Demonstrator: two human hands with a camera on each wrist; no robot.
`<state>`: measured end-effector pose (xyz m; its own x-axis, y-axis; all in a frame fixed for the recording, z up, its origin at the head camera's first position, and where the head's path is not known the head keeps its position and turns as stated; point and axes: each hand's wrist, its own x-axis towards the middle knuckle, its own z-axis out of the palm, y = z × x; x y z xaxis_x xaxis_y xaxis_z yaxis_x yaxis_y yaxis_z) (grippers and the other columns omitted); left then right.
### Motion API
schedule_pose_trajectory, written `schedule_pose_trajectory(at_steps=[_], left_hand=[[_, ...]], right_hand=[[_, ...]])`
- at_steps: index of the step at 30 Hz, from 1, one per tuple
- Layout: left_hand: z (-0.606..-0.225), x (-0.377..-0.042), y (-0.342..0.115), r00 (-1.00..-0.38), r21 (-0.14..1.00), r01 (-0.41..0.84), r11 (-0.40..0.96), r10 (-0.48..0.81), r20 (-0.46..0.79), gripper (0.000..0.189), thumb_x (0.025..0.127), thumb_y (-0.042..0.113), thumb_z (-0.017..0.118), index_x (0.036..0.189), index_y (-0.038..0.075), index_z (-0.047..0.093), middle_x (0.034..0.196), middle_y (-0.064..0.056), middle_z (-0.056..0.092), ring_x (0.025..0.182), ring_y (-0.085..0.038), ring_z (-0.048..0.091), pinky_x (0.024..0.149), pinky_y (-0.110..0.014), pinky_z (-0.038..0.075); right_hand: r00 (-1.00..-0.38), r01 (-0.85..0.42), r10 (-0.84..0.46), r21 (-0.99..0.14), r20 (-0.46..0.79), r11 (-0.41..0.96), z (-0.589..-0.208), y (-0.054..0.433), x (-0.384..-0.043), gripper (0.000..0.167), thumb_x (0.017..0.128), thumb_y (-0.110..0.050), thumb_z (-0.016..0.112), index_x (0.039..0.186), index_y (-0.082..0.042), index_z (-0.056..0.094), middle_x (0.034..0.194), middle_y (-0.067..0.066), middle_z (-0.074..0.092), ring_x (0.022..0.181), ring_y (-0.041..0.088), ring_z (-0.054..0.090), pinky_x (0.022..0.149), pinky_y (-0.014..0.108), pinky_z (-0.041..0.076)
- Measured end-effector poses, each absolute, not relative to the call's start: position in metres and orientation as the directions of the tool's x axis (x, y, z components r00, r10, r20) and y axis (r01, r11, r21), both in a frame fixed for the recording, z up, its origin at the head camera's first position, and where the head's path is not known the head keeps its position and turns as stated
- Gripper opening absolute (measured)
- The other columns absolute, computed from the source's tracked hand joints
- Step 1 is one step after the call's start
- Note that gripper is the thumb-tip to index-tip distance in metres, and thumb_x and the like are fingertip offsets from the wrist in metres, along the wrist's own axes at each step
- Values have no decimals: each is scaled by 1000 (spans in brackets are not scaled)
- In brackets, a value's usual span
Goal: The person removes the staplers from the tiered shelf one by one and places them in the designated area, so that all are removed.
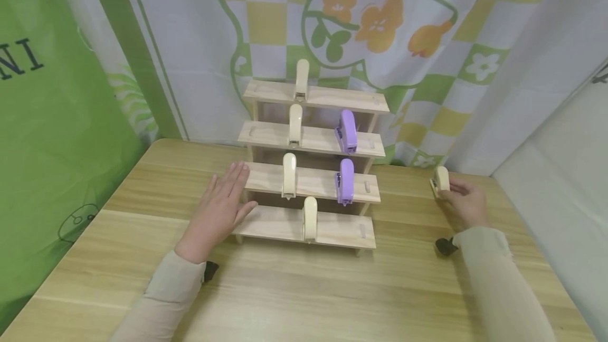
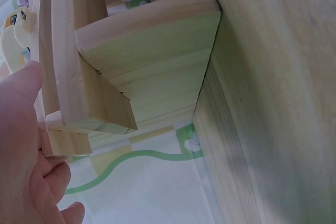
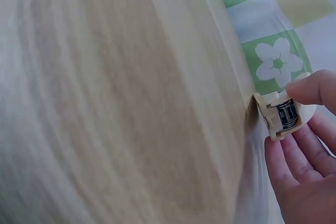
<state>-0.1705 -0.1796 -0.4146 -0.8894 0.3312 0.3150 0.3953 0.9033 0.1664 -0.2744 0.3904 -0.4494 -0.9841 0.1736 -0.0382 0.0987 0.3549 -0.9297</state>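
Observation:
My right hand (image 1: 467, 205) pinches a small cream stapler (image 1: 442, 179) at the table's far right. In the right wrist view, the thumb lies on one side of this stapler (image 3: 287, 113) and the fingers on the other; its base is close to the table edge. My left hand (image 1: 214, 210) has its fingers extended at the left end of a stepped wooden rack (image 1: 315, 179), fingertips by the third tier, thumb by the lowest. Cream staplers stand one per tier, the lowest one (image 1: 310, 219) slightly right of the others. Two purple staplers (image 1: 347, 181) stand on the middle tiers.
The rack stands on a wooden table (image 1: 304, 294) near its back edge. Behind hangs a patterned curtain (image 1: 266, 20); a green cloth (image 1: 52, 120) covers the left side and a white surface (image 1: 560, 152) borders the right. A dark wrist device (image 1: 445, 247) hangs below the right cuff.

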Motion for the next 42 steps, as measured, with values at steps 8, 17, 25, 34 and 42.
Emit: schedule_pose_trajectory(at_steps=[8,17,25,34,42], left_hand=[[-415,-170,-180,-891,168,394,903,330,313,81,104,43,52,160,-2,16,167,-19,15,154,-35,15,124,-61,13],[-417,-172,-179,-891,174,395,902,329,313,81,104,44,52,160,-2,16,168,-18,14,154,-35,14,124,-60,13],[-417,-173,-179,-889,175,394,902,326,322,81,103,43,53,160,-2,17,167,-19,16,154,-35,15,124,-61,14],[-417,-172,-179,-891,176,393,903,326,316,82,103,44,53,160,-2,15,167,-19,15,154,-35,15,124,-59,11],[-416,-171,-179,-892,180,391,903,324,315,81,104,43,53,160,-2,16,167,-18,15,154,-36,15,124,-61,14]], right_hand=[[-985,122,161,-892,-56,436,-449,391,-270,63,96,-7,68,148,11,38,116,-5,61,89,-10,57,85,12,54],[-980,168,157,-941,-126,294,-451,395,-267,71,94,-5,70,151,10,32,112,-10,57,89,-6,59,87,16,56],[-977,173,152,-971,-148,165,-450,390,-266,72,94,-3,70,153,8,29,120,-3,58,93,0,61,90,19,56],[-979,146,197,-854,-53,499,-447,390,-268,60,100,-15,64,150,6,40,149,30,44,96,-5,52,93,17,54],[-939,175,339,-778,52,604,-425,375,-263,53,104,-32,53,146,-2,50,144,22,54,113,19,57,86,17,51]])
